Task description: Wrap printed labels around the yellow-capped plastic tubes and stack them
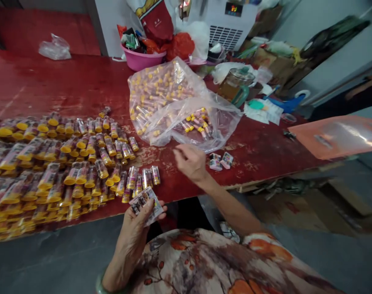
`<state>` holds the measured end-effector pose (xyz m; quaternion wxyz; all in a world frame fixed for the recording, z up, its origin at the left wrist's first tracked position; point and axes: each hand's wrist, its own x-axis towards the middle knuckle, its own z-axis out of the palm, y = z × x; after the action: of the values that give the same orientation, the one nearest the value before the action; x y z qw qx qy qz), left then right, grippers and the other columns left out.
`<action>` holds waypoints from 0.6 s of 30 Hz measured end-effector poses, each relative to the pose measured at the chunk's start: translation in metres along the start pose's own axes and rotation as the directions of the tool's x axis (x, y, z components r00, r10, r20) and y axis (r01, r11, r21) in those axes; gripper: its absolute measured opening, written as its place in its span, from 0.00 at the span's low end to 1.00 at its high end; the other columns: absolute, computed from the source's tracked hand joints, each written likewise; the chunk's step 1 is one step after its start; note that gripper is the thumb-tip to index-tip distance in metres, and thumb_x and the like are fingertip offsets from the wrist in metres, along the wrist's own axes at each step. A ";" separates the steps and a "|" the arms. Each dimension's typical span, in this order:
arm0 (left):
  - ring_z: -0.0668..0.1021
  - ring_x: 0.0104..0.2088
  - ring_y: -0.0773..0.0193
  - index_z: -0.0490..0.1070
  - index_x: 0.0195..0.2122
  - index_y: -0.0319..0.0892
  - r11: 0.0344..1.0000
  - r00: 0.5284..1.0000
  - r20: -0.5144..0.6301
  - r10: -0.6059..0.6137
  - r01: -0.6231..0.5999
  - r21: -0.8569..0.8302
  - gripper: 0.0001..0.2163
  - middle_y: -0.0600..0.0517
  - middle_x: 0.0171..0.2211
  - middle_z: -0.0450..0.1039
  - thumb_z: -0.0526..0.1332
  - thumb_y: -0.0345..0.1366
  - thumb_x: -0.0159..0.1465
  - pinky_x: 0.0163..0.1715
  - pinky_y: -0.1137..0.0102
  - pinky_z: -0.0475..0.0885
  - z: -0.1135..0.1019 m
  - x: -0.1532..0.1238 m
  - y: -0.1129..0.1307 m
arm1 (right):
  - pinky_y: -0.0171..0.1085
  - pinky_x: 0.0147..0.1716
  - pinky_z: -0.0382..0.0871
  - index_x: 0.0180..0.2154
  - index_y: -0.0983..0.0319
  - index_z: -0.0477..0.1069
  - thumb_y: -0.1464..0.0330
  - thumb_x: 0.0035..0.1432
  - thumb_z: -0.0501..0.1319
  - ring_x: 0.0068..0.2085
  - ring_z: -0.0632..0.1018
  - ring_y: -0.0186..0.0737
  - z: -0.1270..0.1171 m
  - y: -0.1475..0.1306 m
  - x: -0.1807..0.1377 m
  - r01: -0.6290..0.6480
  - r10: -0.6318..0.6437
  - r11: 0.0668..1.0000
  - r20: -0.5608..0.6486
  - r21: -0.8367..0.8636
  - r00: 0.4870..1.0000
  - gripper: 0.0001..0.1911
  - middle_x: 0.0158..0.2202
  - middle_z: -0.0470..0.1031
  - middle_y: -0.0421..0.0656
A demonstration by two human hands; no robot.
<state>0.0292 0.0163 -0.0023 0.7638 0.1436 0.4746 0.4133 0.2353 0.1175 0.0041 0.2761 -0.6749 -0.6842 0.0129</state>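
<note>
My left hand (136, 222) is at the near edge of the red table (66, 85), closed on a small stack of printed cards (145, 202). My right hand (190, 161) hovers over the table just in front of a clear plastic bag (173, 102) full of yellow-capped tubes; its fingers are curled and pinched, and I cannot make out what is in them. A large spread of yellow-capped clear tubes (51, 163) lies in rows to the left. Two small printed packets (221, 160) lie right of my right hand.
A pink basin (141, 59) with red bags stands at the back. A glass jar with a green lid (235, 83), papers and a blue object sit at the right. An orange plastic pouch (335, 134) lies at the far right. A crumpled clear bag (54, 48) is at the back left.
</note>
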 end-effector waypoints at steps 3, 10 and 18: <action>0.81 0.27 0.61 0.77 0.32 0.34 1.000 1.000 0.013 -0.008 0.008 0.024 0.17 0.46 0.27 0.79 0.76 0.36 0.44 0.28 0.72 0.78 0.013 0.008 -0.011 | 0.45 0.47 0.67 0.38 0.70 0.75 0.73 0.61 0.49 0.45 0.77 0.50 -0.023 0.065 0.020 -0.271 0.257 0.953 -0.112 -0.134 0.960 0.16 0.40 0.77 0.57; 0.79 0.27 0.66 0.77 0.36 0.36 0.997 0.998 0.041 0.051 -0.053 0.057 0.20 0.50 0.29 0.79 0.77 0.32 0.41 0.27 0.74 0.76 0.036 0.020 -0.019 | 0.48 0.49 0.66 0.41 0.69 0.75 0.75 0.50 0.59 0.49 0.75 0.56 -0.010 0.126 0.080 -0.463 0.459 0.880 -0.064 -0.107 0.886 0.15 0.46 0.75 0.60; 0.80 0.32 0.62 0.76 0.37 0.38 0.998 0.998 0.062 0.033 -0.036 0.044 0.17 0.49 0.34 0.79 0.74 0.32 0.46 0.30 0.70 0.76 0.051 0.031 -0.020 | 0.40 0.37 0.68 0.47 0.70 0.70 0.70 0.52 0.60 0.39 0.76 0.45 -0.042 0.117 0.033 -0.471 0.480 0.867 -0.017 0.160 0.877 0.20 0.45 0.75 0.59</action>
<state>0.0882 0.0369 -0.0073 0.7672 0.1814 0.4578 0.4109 0.3609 0.1436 0.0061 0.3336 -0.7998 -0.4860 0.1131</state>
